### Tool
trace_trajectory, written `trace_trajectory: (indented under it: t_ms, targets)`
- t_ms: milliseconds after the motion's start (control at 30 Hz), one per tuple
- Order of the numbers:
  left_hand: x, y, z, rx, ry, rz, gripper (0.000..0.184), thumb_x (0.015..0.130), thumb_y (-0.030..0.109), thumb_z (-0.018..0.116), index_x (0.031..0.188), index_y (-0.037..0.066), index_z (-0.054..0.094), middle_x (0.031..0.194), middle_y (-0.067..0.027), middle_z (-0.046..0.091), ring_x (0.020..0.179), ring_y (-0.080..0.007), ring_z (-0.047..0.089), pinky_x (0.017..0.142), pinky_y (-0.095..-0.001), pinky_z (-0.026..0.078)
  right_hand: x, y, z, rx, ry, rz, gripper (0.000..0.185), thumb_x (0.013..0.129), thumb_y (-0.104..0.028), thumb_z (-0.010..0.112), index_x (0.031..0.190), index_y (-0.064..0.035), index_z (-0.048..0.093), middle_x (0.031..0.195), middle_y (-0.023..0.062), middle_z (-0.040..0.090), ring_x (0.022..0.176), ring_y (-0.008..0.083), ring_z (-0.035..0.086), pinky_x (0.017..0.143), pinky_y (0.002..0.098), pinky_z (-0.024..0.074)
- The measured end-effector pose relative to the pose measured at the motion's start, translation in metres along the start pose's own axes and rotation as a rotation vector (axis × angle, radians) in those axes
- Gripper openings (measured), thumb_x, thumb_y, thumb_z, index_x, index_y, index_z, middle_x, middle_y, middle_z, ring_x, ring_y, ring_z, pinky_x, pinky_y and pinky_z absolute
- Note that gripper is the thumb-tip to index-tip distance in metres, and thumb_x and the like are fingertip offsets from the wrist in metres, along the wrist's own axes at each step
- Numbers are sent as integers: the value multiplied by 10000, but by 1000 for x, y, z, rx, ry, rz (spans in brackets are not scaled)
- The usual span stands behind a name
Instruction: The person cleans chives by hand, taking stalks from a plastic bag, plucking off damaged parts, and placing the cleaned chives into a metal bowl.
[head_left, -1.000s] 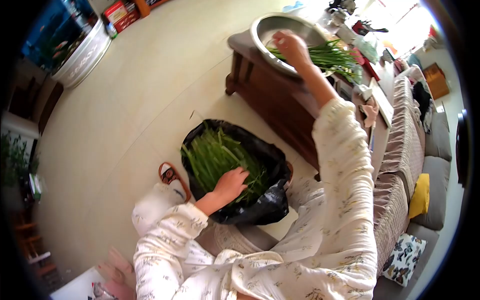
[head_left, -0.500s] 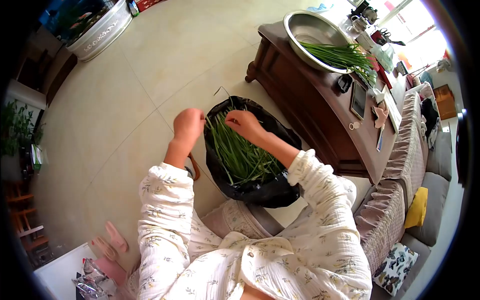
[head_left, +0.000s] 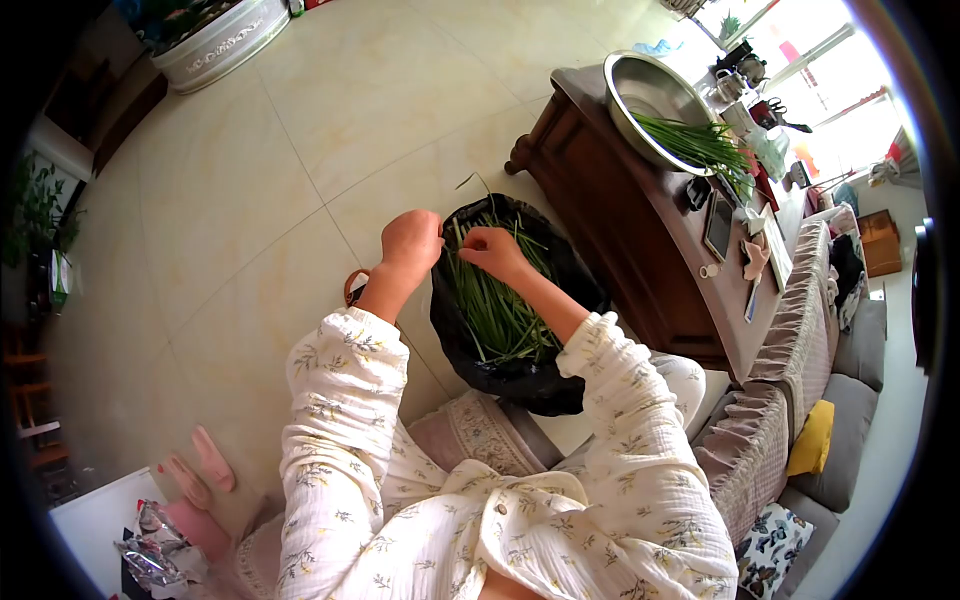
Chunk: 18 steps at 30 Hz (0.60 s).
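Long green chives (head_left: pixel 492 312) lie heaped in an open black plastic bag (head_left: pixel 540 383) in front of my knees. My left hand (head_left: pixel 408 243) is closed in a pinch over the bag's left rim, with a thin chive at its fingertips. Just to its right, my right hand (head_left: pixel 494 253) is pinched over the heap and also has a chive at its fingertips. The fingers hide most of what each hand holds. A steel basin (head_left: pixel 645 90) at the upper right contains more chives (head_left: pixel 700 145), their tips hanging over its rim.
The basin stands on a dark wooden table (head_left: pixel 610 200), with a phone (head_left: pixel 718 225) and small items beside it. A sofa (head_left: pixel 770 430) runs along the right. Pink slippers (head_left: pixel 213 460) lie on the tiled floor at lower left.
The camera view has shifted, so the room appears moved. My hands have come closer together over the bag, both still pinched.
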<state>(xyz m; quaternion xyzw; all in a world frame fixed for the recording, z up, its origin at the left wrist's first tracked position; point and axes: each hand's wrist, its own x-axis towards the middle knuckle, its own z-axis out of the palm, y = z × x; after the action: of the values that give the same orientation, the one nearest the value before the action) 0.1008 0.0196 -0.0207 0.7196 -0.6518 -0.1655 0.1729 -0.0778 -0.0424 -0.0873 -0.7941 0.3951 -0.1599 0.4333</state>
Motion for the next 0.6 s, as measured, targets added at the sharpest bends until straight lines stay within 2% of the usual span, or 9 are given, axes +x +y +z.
trace_trajectory:
  t_ms: [100, 133, 233, 333, 433, 533, 600]
  targets:
    - [-1, 4, 0, -30, 20, 9, 125, 689, 149, 728, 774, 69, 683, 751, -138, 640, 742, -320, 625, 654, -412, 505, -24, -26, -34, 240, 36, 93, 134, 782, -114, 673, 804, -8, 595, 662, 35, 573, 587, 105, 545, 553, 268, 434]
    - [-1, 5, 0, -41, 22, 14, 126, 690, 150, 729, 774, 69, 683, 754, -137, 641, 740, -319, 625, 654, -411, 505, -30, -33, -45, 303, 63, 35, 103, 818, -89, 644, 808, -5, 584, 665, 10, 561, 577, 70, 537, 532, 240, 430]
    - [0, 7, 5, -88, -7, 72, 141, 714, 156, 701, 804, 50, 674, 765, -127, 650, 748, -306, 624, 647, -405, 488, -55, -68, -87, 512, 164, 12, 73, 849, -44, 620, 848, 0, 563, 731, -11, 566, 606, 52, 536, 539, 198, 439]
    - [3, 15, 13, -149, -26, 76, 124, 703, 155, 717, 787, 74, 675, 751, -125, 647, 725, -317, 620, 646, -403, 498, -78, -104, -128, 576, 285, -102, 32, 866, -13, 592, 867, -12, 560, 734, -9, 563, 593, 54, 530, 538, 190, 439]
    - [6, 32, 11, -319, -35, 61, 143, 733, 170, 712, 809, 55, 674, 728, -108, 653, 699, -232, 635, 626, -350, 497, -103, -137, -154, 654, 371, -166, 12, 870, 1, 575, 874, -6, 566, 714, 2, 577, 559, 51, 503, 513, 183, 407]
    - [15, 44, 15, -825, -126, 60, 168, 810, 189, 684, 876, 35, 673, 759, -61, 667, 694, -129, 625, 624, -274, 489, -115, -132, -161, 521, 380, -88, 26, 867, -32, 597, 871, -13, 579, 697, -19, 580, 553, 16, 480, 478, 169, 375]
    - [13, 62, 9, -1139, -228, 100, 165, 867, 186, 636, 933, 38, 664, 803, -27, 665, 713, -97, 609, 648, -239, 474, -116, -120, -159, 408, 325, 5, 65, 851, -61, 629, 879, -21, 586, 686, -41, 571, 570, -8, 479, 462, 157, 361]
